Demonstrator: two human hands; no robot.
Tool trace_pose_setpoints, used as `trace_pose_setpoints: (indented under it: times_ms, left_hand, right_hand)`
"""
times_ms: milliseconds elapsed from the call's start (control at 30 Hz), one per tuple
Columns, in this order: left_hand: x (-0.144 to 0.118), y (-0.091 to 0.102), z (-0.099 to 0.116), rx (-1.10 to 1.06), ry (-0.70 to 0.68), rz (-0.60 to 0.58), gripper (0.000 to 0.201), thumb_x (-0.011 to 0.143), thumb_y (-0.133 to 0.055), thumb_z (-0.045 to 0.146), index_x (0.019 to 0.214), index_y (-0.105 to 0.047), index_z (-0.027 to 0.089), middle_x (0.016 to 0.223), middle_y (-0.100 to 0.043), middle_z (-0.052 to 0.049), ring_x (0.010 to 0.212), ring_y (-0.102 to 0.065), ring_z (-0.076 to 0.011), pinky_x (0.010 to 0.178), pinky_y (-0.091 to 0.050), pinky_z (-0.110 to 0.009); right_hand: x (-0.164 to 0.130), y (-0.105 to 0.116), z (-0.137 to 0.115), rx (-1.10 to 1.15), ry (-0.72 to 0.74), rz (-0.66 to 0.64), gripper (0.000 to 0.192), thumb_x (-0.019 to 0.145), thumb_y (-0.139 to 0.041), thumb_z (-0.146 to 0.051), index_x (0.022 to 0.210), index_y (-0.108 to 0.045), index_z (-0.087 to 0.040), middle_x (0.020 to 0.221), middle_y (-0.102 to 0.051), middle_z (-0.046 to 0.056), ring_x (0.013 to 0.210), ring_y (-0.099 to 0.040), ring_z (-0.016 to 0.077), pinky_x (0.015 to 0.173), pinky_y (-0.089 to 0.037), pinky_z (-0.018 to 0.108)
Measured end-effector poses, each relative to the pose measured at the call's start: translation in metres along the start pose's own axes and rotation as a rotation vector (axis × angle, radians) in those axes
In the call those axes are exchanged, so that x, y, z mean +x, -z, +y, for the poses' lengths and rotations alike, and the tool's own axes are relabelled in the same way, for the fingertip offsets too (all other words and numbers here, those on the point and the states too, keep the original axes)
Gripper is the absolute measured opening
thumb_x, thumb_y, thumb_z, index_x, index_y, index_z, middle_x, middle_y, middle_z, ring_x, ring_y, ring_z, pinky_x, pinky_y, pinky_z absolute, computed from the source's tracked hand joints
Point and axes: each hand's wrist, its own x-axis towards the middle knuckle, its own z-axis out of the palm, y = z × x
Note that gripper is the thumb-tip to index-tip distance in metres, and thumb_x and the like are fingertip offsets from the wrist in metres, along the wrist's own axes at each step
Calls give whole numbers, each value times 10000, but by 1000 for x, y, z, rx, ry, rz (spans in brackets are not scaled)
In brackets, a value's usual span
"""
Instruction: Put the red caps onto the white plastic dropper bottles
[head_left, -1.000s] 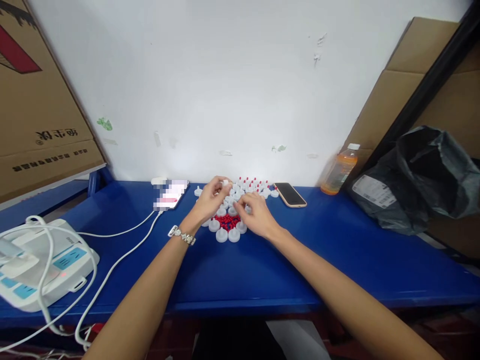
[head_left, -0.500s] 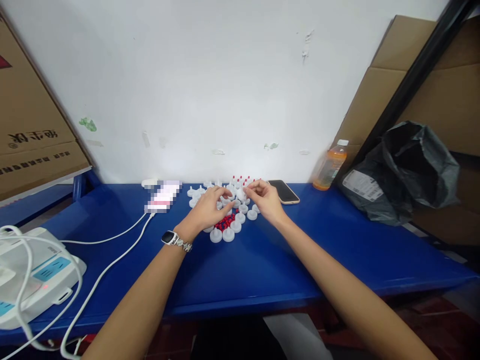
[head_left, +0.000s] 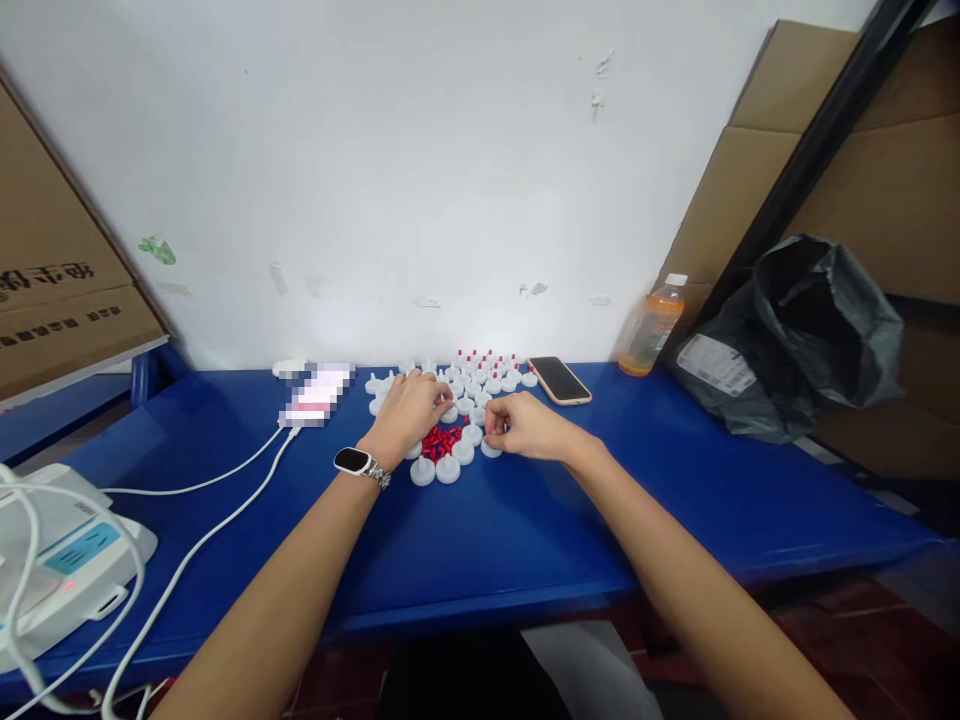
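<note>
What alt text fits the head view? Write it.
Two hands, left hand and right hand, rest among small white caps and red pieces on a blue table. A phone and orange bottle sit behind.

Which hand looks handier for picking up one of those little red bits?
Probably the left hand: its fingers rest right beside the red pieces. The right hand sits further off, by a white cap.

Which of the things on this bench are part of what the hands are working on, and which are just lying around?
In hand:
- left hand over the white caps
- right hand beside the red pieces
- caps already tipped red behind

Lying about:
- phone
- charging phone with its cable
- orange bottle
- black bag
- power strip
- cardboard boxes
</note>
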Motion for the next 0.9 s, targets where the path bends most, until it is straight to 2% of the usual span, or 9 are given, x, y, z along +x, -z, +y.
trace_pose_setpoints:
  times_ms: [133, 200, 333, 433, 533, 600, 667, 767, 900]
  left_hand:
    - [0, 0, 1, 16, 4, 35, 234, 935, -543, 352, 1010, -702, 198, 961, -689, -85, 937, -558, -271, 826, -373, -403]
    - [1, 2, 3, -4, -3, 68, 259, 947, -516, 373, 1041, -683, 200, 982, -681, -91, 939, -557, -272, 820, -374, -405]
    - [12, 6, 10, -47, -52, 102, 259, 968, -463, 362, 949, -671, 208, 934, -667, -79, 905, -551, -261, 805, -372, -399]
    - [20, 7, 17, -75, -88, 84, 248, 963, -475, 348, 898, -668, 206, 907, -662, -72, 892, -548, -257, 822, -369, -403]
    - [21, 4, 22, -130, -75, 95, 248, 973, -462, 344, 911, -662, 212, 925, -656, -63, 908, -550, -258, 830, -373, -410]
    - [18, 2, 22, -176, -54, 114, 248, 982, -448, 348, 935, -655, 221, 944, -648, -56, 936, -555, -259, 836, -382, -411]
    - [14, 2, 22, -215, -37, 154, 233, 982, -451, 358, 999, -643, 226, 997, -637, -58, 973, -559, -260, 854, -398, -413]
    - [9, 5, 22, -267, -28, 261, 274, 967, -488, 383, 1168, -579, 221, 1133, -598, -81, 1032, -553, -259, 907, -423, -417]
    - [2, 13, 27, -362, -98, 306, 355, 960, -506, 375, 1278, -490, 217, 1172, -570, -94, 998, -563, -235, 910, -459, -392]
  right_hand:
    - [2, 3, 4, -14, -7, 79, 141, 726, -721, -269, 809, -648, -181, 668, -642, -16, 590, -552, 116, 599, -374, 240]
    - [9, 7, 11, -15, -31, 178, 183, 795, -677, -367, 817, -630, -192, 645, -628, -14, 573, -542, 129, 585, -368, 252]
    - [37, 14, 31, -173, -183, 404, 163, 877, -573, -326, 970, -613, -199, 727, -682, 35, 673, -606, 188, 635, -384, 284]
    - [61, 13, 43, -343, -229, 364, 282, 868, -588, -297, 1116, -593, -163, 876, -721, 121, 796, -648, 252, 713, -407, 323]
    - [74, 10, 48, -443, -193, 298, 154, 861, -580, -243, 961, -648, -146, 952, -718, 181, 906, -653, 288, 788, -410, 352]
    - [74, 9, 47, -422, -172, 313, 113, 864, -555, -210, 833, -650, -157, 903, -719, 160, 871, -648, 263, 774, -409, 342]
    - [70, 10, 44, -313, -142, 393, 134, 870, -544, -225, 785, -632, -171, 829, -710, 109, 777, -627, 215, 722, -406, 316]
    - [60, 6, 31, 36, -81, 549, 218, 886, -558, -360, 754, -588, -189, 723, -661, 35, 668, -572, 161, 648, -400, 279]
    - [49, -12, 6, 581, -52, 570, 412, 871, -528, -577, 688, -509, -208, 607, -547, -15, 572, -489, 130, 562, -380, 259]
